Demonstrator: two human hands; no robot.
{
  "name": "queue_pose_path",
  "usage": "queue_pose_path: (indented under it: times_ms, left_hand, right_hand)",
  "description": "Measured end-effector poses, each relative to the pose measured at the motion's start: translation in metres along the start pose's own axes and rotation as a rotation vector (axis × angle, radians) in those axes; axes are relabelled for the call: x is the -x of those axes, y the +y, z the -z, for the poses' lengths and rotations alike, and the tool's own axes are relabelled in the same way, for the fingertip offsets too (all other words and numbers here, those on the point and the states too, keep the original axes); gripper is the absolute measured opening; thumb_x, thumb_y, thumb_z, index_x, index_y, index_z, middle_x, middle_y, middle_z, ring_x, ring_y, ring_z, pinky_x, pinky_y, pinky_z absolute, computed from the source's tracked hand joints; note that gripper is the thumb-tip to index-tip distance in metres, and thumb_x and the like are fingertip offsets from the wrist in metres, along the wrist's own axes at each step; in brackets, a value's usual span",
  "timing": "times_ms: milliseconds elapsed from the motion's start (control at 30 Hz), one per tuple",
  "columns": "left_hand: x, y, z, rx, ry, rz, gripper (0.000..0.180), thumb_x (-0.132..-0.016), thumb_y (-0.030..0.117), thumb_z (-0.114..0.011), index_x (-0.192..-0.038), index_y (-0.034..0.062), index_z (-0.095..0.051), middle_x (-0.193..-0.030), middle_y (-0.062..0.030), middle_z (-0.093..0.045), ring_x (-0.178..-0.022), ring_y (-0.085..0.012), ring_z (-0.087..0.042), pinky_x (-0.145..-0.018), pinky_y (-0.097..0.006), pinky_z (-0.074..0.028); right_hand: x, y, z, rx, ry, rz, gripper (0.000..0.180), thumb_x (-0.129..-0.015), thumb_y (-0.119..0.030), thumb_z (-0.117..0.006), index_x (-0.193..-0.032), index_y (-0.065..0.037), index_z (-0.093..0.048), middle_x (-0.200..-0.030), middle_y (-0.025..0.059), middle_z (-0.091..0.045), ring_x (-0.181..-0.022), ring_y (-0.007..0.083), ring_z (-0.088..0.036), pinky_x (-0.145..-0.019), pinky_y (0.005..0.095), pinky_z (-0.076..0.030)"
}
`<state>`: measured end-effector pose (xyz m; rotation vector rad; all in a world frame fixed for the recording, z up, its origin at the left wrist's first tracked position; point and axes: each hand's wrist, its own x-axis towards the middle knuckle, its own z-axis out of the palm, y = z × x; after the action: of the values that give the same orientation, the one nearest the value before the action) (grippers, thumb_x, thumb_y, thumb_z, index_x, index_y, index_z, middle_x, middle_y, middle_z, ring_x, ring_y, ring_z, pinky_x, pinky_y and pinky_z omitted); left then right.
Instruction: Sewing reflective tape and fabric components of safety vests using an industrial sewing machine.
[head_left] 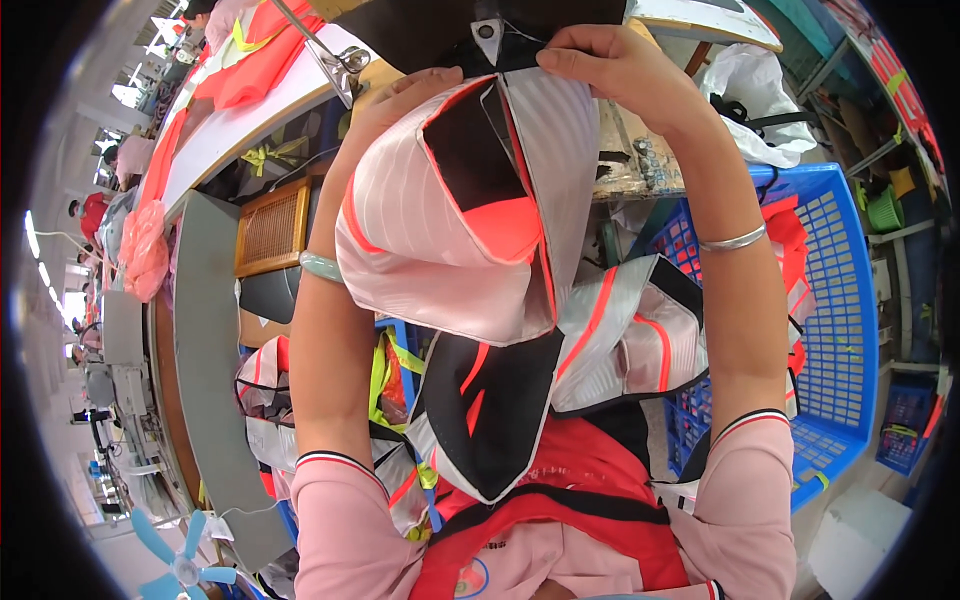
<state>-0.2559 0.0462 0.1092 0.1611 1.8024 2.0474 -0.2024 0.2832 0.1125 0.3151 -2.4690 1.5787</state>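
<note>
A sewn fabric piece, silvery white with coral-red piping and a black lining, hangs between my raised arms. Its upper edge lies against a dark machine part with a small metal plate. My right hand pinches the top right edge between thumb and fingers. At the top left edge, my left hand grips the same piece, with fingertips showing and the rest partly behind the cloth. More joined panels, white and black with red stripes, trail down over my lap and red apron.
A blue plastic basket holding red and white pieces stands at right. A white bag lies beyond my right forearm. At left are a worktable with red cloth, a wooden-framed panel, a grey cabinet side and distant people.
</note>
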Motion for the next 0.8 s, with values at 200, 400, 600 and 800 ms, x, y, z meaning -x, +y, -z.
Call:
queue_pose_path:
  times_ms: [200, 400, 600, 800]
  left_hand:
    - [0.046, 0.014, 0.017, -0.487, -0.488, -0.062, 0.065, -0.073, 0.054, -0.074, -0.108, 0.0014, -0.056, -0.092, 0.0011, -0.059, -0.08, -0.0045, -0.055, -0.071, -0.019, -0.045]
    - [0.103, 0.019, -0.027, -1.064, -0.467, -0.229, 0.032, -0.069, 0.022, -0.079, -0.087, 0.003, -0.06, -0.074, 0.0036, -0.052, -0.07, -0.0038, -0.047, -0.059, -0.021, -0.038]
    - [0.108, 0.014, -0.028, -0.824, -0.531, -0.156, 0.021, -0.073, 0.014, -0.075, -0.085, 0.0039, -0.06, -0.072, 0.0062, -0.051, -0.067, -0.0021, -0.045, -0.059, -0.02, -0.037]
    - [0.105, 0.002, -0.024, -0.731, -0.428, -0.138, 0.02, -0.076, 0.011, -0.072, -0.091, 0.0027, -0.061, -0.076, 0.0047, -0.057, -0.07, -0.0019, -0.05, -0.061, -0.019, -0.04]
  right_hand:
    - [0.052, -0.028, -0.009, 0.041, -0.138, 0.061, 0.024, -0.085, -0.025, -0.063, -0.091, -0.002, -0.065, -0.069, 0.0022, -0.059, -0.065, 0.0103, -0.052, -0.06, 0.0275, -0.041]
    - [0.102, -0.048, -0.01, 0.166, -0.108, 0.061, 0.016, -0.081, -0.018, -0.064, -0.085, -0.003, -0.064, -0.073, 0.0099, -0.058, -0.067, 0.0239, -0.056, -0.063, 0.0351, -0.043]
    - [0.113, -0.072, -0.023, 0.891, 0.16, 0.631, 0.017, -0.068, -0.018, -0.069, -0.078, -0.007, -0.062, -0.08, 0.0075, -0.06, -0.084, 0.0268, -0.059, -0.084, 0.0401, -0.043]
    - [0.103, -0.042, -0.038, 0.519, -0.013, 0.483, 0.021, -0.066, -0.019, -0.071, -0.076, -0.006, -0.059, -0.071, 0.0086, -0.06, -0.074, 0.0276, -0.06, -0.077, 0.0381, -0.043]
